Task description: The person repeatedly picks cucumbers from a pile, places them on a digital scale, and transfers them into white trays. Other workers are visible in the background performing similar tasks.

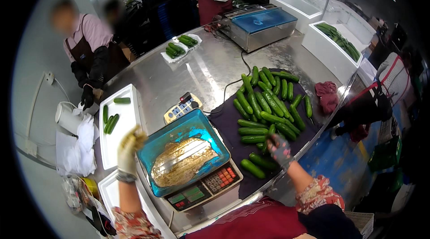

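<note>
My right hand (279, 150), in a grey patterned glove, is at the near edge of a large pile of green cucumbers (270, 101) on a dark cloth (233, 185). Its fingers curl around a cucumber (271, 129), partly hidden by the glove. In a cream glove, my left hand (129, 151) is raised beside the left edge of a digital scale's blue tray (207, 132). Motion smears its fingers, and nothing can be made out in them. The wet scale tray holds no cucumbers. Two cucumbers (259, 162) lie close below my right hand.
A white foam box (136, 118) with a few cucumbers stands left of the scale. Behind are a power strip (183, 108), packed cucumber trays (181, 46) and a wrapping machine (257, 26). Foam boxes (333, 53) stand far right. Co-workers stand across the table.
</note>
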`<move>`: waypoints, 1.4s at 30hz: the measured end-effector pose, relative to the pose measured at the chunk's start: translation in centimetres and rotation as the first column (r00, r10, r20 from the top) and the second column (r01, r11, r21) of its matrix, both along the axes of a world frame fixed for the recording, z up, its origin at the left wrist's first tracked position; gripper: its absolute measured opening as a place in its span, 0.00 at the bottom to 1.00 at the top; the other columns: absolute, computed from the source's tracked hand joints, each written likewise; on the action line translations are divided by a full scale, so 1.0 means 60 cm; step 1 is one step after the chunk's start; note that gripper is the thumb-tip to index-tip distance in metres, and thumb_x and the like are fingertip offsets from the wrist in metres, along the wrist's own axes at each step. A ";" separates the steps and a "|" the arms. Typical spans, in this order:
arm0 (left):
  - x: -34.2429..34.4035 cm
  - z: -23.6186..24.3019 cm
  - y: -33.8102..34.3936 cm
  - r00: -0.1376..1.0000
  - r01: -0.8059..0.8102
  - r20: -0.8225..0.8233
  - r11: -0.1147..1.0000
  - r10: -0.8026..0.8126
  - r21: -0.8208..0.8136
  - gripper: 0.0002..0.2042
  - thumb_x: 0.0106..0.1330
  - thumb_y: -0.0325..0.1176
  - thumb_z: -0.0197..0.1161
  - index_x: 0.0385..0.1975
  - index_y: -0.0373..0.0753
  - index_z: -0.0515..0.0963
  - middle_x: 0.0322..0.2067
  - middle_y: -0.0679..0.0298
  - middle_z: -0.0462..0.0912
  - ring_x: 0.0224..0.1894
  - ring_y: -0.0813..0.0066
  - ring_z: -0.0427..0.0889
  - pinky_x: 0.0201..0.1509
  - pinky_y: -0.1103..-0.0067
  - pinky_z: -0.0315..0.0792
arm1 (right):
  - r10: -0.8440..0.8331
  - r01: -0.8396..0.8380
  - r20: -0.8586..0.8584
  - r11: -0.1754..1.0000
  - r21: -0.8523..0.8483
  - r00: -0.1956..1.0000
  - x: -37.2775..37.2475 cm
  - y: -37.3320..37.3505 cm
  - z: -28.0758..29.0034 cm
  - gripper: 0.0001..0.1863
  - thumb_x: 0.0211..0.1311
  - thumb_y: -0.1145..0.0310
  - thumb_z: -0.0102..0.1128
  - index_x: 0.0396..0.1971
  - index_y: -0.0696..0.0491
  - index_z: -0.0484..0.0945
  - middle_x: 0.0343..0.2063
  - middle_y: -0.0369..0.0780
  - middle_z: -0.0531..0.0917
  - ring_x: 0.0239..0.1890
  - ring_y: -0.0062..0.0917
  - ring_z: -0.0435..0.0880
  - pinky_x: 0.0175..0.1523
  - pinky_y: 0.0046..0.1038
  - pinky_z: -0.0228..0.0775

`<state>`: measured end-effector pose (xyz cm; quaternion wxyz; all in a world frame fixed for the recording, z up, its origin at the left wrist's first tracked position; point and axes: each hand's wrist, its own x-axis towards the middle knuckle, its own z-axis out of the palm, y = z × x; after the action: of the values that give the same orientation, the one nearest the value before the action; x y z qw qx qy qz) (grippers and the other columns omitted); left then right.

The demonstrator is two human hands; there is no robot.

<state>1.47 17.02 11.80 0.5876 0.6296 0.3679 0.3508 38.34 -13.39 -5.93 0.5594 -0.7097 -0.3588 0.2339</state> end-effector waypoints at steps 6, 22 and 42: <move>0.100 -0.068 -0.174 0.964 0.253 -0.009 0.927 -0.266 -0.276 0.22 0.64 0.38 0.54 0.54 0.31 0.69 0.43 0.53 0.79 0.44 0.67 0.80 0.50 0.76 0.73 | 0.163 0.268 0.713 0.852 -0.451 0.681 0.124 0.095 0.073 0.19 0.51 0.61 0.61 0.41 0.54 0.73 0.36 0.46 0.77 0.42 0.41 0.76 0.46 0.39 0.69; 0.320 -0.144 -0.304 0.829 0.530 0.217 0.601 -0.516 -0.598 0.25 0.68 0.40 0.49 0.61 0.34 0.60 0.52 0.57 0.73 0.52 0.72 0.74 0.54 0.78 0.66 | 0.251 -0.091 -0.578 0.952 0.291 0.776 0.275 0.112 0.113 0.25 0.57 0.59 0.58 0.51 0.54 0.64 0.35 0.38 0.77 0.39 0.24 0.78 0.36 0.23 0.74; 0.348 -0.198 -0.357 0.906 0.424 0.350 0.531 -0.239 -0.734 0.18 0.64 0.34 0.56 0.50 0.28 0.68 0.29 0.60 0.78 0.37 0.70 0.78 0.42 0.77 0.71 | 0.619 -0.166 0.517 0.721 -0.673 0.591 0.342 0.216 0.043 0.33 0.54 0.53 0.54 0.60 0.47 0.61 0.57 0.46 0.67 0.56 0.40 0.68 0.58 0.38 0.63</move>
<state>22.35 -4.37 -0.09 0.8958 0.3189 0.2948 0.0942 58.87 -0.45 -3.34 0.0705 -0.7687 -0.6160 0.1571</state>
